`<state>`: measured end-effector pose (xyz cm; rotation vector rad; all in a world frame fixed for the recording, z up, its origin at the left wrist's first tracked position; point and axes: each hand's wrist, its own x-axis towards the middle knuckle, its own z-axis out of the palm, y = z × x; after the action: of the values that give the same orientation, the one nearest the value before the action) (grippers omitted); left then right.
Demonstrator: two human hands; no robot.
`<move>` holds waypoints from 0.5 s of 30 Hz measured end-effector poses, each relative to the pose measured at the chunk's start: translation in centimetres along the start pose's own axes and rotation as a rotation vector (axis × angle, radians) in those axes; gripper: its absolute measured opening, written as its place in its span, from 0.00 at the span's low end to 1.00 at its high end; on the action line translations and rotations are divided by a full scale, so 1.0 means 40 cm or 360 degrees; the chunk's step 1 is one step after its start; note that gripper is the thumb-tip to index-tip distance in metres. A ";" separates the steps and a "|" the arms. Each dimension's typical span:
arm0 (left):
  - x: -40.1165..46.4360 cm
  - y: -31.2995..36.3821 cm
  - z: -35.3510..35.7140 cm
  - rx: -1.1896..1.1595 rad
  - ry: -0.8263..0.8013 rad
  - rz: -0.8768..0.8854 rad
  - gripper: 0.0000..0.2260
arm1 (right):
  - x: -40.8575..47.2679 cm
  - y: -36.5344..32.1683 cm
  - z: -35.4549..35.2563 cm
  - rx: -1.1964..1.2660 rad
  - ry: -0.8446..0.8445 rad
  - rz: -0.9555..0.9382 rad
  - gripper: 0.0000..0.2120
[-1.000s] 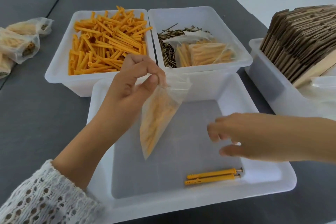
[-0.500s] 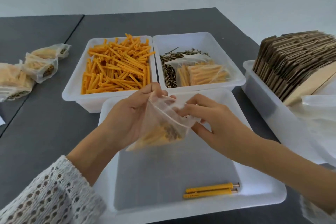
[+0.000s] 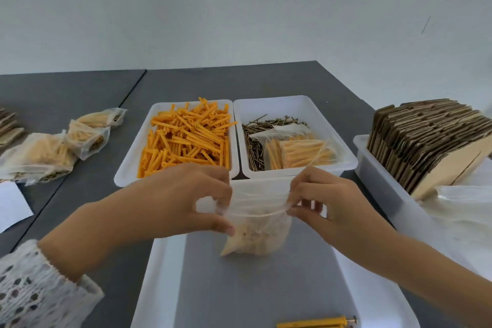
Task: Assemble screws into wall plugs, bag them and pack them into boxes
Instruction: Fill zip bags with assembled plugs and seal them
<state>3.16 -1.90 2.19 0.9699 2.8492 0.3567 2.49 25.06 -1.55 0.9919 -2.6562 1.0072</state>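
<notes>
A clear plastic bag filled with orange plugs and screws hangs upright over the near white tray. My left hand pinches the bag's top left corner. My right hand pinches its top right corner, and the bag's mouth is stretched between them. Two assembled orange plugs with screws lie at the tray's front edge. Behind stand a bin of loose orange plugs and a bin of screws with a filled bag lying on top.
Several filled bags lie on the grey table at the left, with a white paper nearby. At the right a white bin holds flat cardboard boxes and loose plastic bags.
My right hand came over from the tray's right side and took the bag's top. Both hands now pull the mouth taut and the bag hangs upright. The camera tilted upward.
</notes>
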 end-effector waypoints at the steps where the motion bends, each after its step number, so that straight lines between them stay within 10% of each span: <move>1: -0.003 0.004 -0.004 0.0011 0.0073 0.0059 0.14 | -0.002 -0.010 -0.014 -0.0036 -0.0026 -0.0076 0.02; 5: -0.009 0.020 -0.006 -0.0249 0.0492 0.0190 0.09 | -0.019 -0.036 -0.060 -0.0040 -0.0017 -0.0268 0.12; 15: 0.071 0.045 0.148 -0.0754 0.0854 -0.0597 0.12 | -0.016 0.035 0.021 0.0492 0.0039 0.0804 0.11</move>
<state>3.03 2.30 -3.14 0.2650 3.0505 1.3349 2.19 25.65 -3.18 0.3317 -2.8497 1.5485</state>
